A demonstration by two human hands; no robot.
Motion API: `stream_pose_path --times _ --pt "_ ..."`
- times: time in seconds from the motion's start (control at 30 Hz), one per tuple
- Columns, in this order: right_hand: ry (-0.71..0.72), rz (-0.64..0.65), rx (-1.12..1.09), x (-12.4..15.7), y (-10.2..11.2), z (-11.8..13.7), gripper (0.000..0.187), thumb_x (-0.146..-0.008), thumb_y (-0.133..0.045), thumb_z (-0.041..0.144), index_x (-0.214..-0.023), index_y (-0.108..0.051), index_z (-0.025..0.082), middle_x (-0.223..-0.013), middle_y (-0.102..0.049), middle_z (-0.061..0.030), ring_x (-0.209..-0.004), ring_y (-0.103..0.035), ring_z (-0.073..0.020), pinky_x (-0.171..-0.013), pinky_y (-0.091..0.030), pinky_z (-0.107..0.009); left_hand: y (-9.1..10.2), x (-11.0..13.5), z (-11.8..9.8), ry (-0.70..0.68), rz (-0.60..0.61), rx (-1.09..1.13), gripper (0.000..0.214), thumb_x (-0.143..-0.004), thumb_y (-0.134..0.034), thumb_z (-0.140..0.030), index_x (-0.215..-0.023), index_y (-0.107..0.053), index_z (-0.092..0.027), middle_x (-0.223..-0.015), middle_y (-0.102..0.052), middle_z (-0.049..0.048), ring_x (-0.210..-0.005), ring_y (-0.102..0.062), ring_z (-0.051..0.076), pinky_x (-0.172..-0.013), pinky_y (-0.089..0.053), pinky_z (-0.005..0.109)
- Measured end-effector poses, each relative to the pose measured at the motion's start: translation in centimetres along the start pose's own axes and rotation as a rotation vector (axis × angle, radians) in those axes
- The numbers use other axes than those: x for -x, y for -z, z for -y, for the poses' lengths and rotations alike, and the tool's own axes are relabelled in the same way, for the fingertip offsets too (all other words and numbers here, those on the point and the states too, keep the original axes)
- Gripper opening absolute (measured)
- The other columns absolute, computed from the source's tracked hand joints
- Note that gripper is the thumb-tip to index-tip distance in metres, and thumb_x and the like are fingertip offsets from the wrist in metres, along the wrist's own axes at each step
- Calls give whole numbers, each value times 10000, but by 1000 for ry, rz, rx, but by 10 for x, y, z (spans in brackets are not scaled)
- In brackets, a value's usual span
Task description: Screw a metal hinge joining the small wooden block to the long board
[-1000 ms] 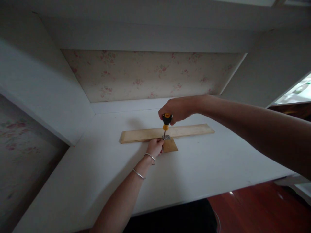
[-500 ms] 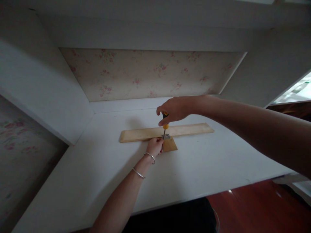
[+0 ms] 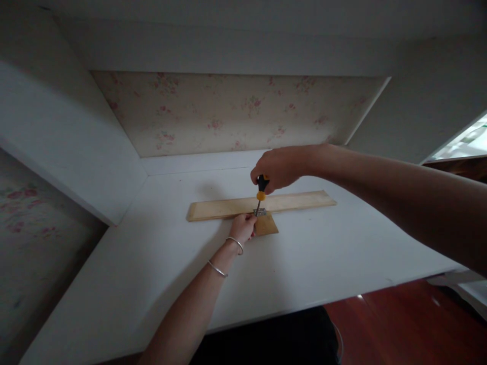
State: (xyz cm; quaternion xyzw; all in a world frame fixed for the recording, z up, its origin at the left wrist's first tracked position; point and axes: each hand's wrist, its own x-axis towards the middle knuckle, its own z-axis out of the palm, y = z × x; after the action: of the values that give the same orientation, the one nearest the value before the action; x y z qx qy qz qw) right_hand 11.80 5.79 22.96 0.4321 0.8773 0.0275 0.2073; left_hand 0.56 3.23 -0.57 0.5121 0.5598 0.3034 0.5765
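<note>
My right hand [image 3: 276,168] is closed around the black and yellow handle of a screwdriver [image 3: 261,187]. The shaft points down, nearly upright, to a small metal hinge [image 3: 260,211]. That hinge lies where a long pale wooden strip [image 3: 216,208] meets a short wooden piece [image 3: 268,225]. My left hand [image 3: 242,227], with two silver bangles at the wrist, pinches at the shaft's lower end beside the hinge. Its fingers hide the screwdriver's tip, and any screw there cannot be made out.
The wood rests on a white tabletop [image 3: 182,284] inside a white recess. Behind it stands a panel with floral paper [image 3: 228,111], and a white side wall [image 3: 72,126] rises at left. Reddish flooring [image 3: 395,319] shows beyond the front edge.
My right hand has turned on the handle and its fingers have closed in, showing more of the black grip. My left hand and the wood hold their place.
</note>
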Motion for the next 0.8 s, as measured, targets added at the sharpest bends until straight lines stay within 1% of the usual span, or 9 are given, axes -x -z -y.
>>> stream_pose_path --times 0.1,0.2,0.27,0.37,0.43,0.57,0.63,0.7,0.8 --pt "-150 -14 9 1 2 0 469 -792 -492 596 -989 -687 218 -896 -680 -84 -809 -595 -241 -672 -386 -348 0 -1 2 -8 0 -1 214 -826 -516 -317 -829 -607 -124 -498 -480 -44 -356 -431 60 -348 -226 176" --pt "-21 -23 -97 3 2 -4 562 -720 -623 537 -1204 -581 253 -1048 -659 -57 -857 -594 -215 -688 -392 -313 1 0 2 -19 0 -5 215 -825 -516 -317 -800 -609 -125 -494 -471 -44 -359 -433 63 -347 -223 178" --pt "47 16 -129 4 3 -5 550 -689 -686 428 -1205 -576 272 -1041 -661 -24 -848 -595 -182 -692 -387 -282 1 1 1 -22 2 -9 207 -822 -517 -308 -797 -610 -124 -490 -468 -45 -358 -433 64 -347 -226 180" --pt "-67 7 -44 3 3 -3 368 -762 -595 488 -1024 -675 242 -915 -678 -44 -821 -595 -198 -692 -378 -307 1 2 -1 -16 2 -13 199 -820 -517 -298 -808 -610 -122 -491 -468 -46 -355 -431 64 -344 -230 181" --pt "-130 -42 -17 3 3 -1 471 -768 -539 590 -1063 -662 244 -933 -676 -67 -834 -595 -224 -685 -379 -327 1 3 -2 -13 0 -13 199 -824 -508 -296 -808 -606 -124 -504 -478 -44 -355 -433 62 -342 -229 182" --pt "22 -45 -63 3 2 -1 584 -702 -655 503 -1236 -547 291 -1030 -660 -45 -847 -598 -211 -663 -388 -299 1 4 -4 -5 -1 -14 190 -826 -504 -288 -817 -601 -124 -498 -475 -48 -353 -432 62 -343 -230 184" --pt "-32 -33 -3 4 2 0 501 -704 -644 517 -1131 -620 255 -954 -668 -65 -824 -600 -229 -654 -386 -313 1 4 -4 -2 -4 -15 192 -825 -507 -289 -831 -603 -122 -490 -474 -47 -357 -435 65 -344 -230 183" --pt "-154 -45 52 5 2 1 538 -697 -598 620 -1055 -655 221 -900 -664 -95 -808 -599 -258 -645 -382 -337 1 4 -4 -3 -3 -15 200 -827 -506 -295 -830 -604 -120 -483 -473 -46 -357 -431 65 -345 -227 183" --pt "-123 -63 0 3 2 2 607 -684 -622 605 -1187 -579 268 -962 -660 -69 -802 -595 -235 -637 -375 -322 1 3 -3 -8 5 -15 204 -828 -511 -302 -818 -607 -122 -496 -485 -41 -356 -429 61 -350 -224 184"
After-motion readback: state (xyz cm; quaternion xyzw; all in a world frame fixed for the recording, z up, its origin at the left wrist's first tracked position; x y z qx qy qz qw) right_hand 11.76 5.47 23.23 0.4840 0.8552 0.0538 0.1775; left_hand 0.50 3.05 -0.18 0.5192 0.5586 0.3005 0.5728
